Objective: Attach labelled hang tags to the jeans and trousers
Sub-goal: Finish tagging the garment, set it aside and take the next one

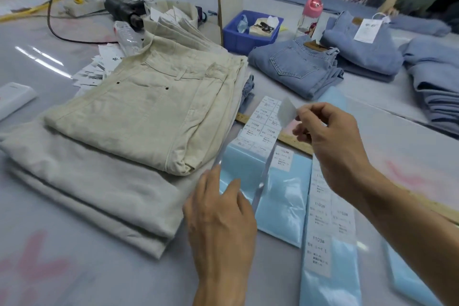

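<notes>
Grey worktable (74, 268) fills your head view, with a wooden ruler (295, 143) lying across it on the right. Your right hand (330, 139) is raised above the ruler, thumb and fingertips pinching a small white sticker label (286, 109) by one edge. Your left hand (218, 213) rests on the near edge of a pale blue label sheet (280, 196), its fingers fairly straight and pressing down on a glossy backing strip (260, 181), gripping nothing. More printed labels sit on the sheets just beyond and to the right of that hand.

Folded cream trousers (139, 112) lie stacked to the left of the sheets, on a larger folded beige pile. Far right, folded blue jeans (298, 67) sit on the table; the pair behind them carries a white hang tag (366, 30). Loose hang tags (99, 67) are scattered at the far left edge of the trousers. A blue plastic bin (250, 32) stands beyond them.
</notes>
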### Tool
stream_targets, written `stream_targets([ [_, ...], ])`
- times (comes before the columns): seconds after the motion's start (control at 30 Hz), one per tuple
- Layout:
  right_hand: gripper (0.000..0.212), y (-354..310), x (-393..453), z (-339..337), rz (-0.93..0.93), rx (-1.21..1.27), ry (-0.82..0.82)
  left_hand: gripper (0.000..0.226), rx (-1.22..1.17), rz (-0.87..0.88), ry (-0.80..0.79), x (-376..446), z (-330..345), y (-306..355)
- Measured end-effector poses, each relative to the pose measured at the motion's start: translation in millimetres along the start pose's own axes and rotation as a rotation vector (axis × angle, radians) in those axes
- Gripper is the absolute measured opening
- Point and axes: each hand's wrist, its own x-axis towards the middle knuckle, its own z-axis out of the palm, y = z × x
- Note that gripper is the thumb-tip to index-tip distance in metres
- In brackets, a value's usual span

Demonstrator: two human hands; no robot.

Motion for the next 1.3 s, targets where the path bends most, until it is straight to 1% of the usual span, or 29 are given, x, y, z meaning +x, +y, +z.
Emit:
stream_targets([
  [0.07, 0.012, -22, -16, -18, -0.039, -0.048, -0.065, 0.021, -0.182, 0.052, 0.268, 0, -3, 9],
  [0.1, 0.012, -35, -27, -28, -0.058, -0.079, -0.087, 0.021, -0.313, 0.060, 0.335, -1, -8, 19],
  [0.13, 0.011, -48, -40, -40, -0.084, -0.116, -0.101, 0.022, -0.477, 0.038, 0.329, -2, -15, 33],
  [0.2, 0.010, -76, -73, -68, -0.129, -0.173, -0.102, 0.023, -0.766, -0.041, 0.146, -15, -30, 67],
  [0.23, 0.009, -90, -90, -82, -0.155, -0.189, -0.094, 0.022, -0.861, -0.040, 0.059, -22, -39, 83],
  [0.3, 0.008, -115, -124, -113, -0.229, -0.274, -0.047, 0.015, -1.035, -0.035, -0.062, -37, -55, 111],
  [0.33, 0.006, -125, -140, -128, -0.290, -0.367, -0.025, 0.011, -1.135, -0.054, -0.153, -43, -64, 122],
  [0.4, 0.010, -139, -170, -156, -0.440, -0.633, 0.012, 0.027, -1.285, -0.068, -0.417, -54, -82, 142],
  [0.47, 0.010, -150, -200, -178, -0.551, -0.848, 0.043, 0.039, -1.336, -0.054, -0.638, -65, -97, 160],
  [0.5, 0.011, -156, -215, -187, -0.581, -0.913, 0.057, 0.040, -1.332, -0.049, -0.708, -72, -105, 169],
  [0.57, 0.012, -164, -241, -204, -0.620, -0.991, 0.074, 0.035, -1.307, -0.055, -0.776, -88, -117, 188],
  [0.67, 0.005, -170, -270, -230, -0.647, -1.049, 0.078, 0.014, -1.243, -0.010, -0.820, -112, -128, 213],
  [0.73, 0.000, -174, -287, -248, -0.628, -1.028, 0.090, 0.012, -1.170, 0.052, -0.833, -128, -134, 227],
  [0.8, 0.001, -176, -302, -266, -0.609, -0.976, 0.115, 0.013, -1.142, 0.085, -0.831, -142, -141, 242],
  [0.87, 0.004, -178, -316, -283, -0.568, -0.873, 0.197, 0.016, -1.150, 0.080, -0.810, -157, -145, 259],
  [0.93, 0.011, -179, -331, -299, -0.479, -0.669, 0.374, 0.019, -1.168, 0.062, -0.790, -172, -148, 276],
  [1.0, 0.009, -182, -342, -311, -0.301, -0.389, 0.600, 0.019, -1.161, 0.088, -0.796, -188, -150, 294],
  [1.03, 0.009, -183, -346, -317, -0.197, -0.255, 0.661, 0.019, -1.151, 0.112, -0.808, -195, -151, 303],
  [1.07, 0.014, -183, -350, -323, -0.103, -0.170, 0.673, 0.019, -1.142, 0.136, -0.822, -203, -150, 313],
  [1.1, 0.014, -181, -353, -329, -0.030, -0.117, 0.652, 0.019, -1.138, 0.156, -0.834, -210, -150, 322],
  [1.13, 0.010, -179, -356, -336, 0.017, -0.076, 0.629, 0.018, -1.135, 0.175, -0.847, -217, -148, 330],
  [1.17, 0.005, -179, -360, -342, 0.044, -0.034, 0.615, 0.017, -1.131, 0.197, -0.862, -223, -146, 338],
  [1.2, 0.005, -178, -363, -348, 0.049, -0.004, 0.611, 0.015, -1.123, 0.218, -0.876, -229, -143, 345],
  [1.3, 0.010, -173, -373, -368, 0.072, 0.032, 0.634, 0.016, -1.085, 0.266, -0.905, -246, -133, 360],
])
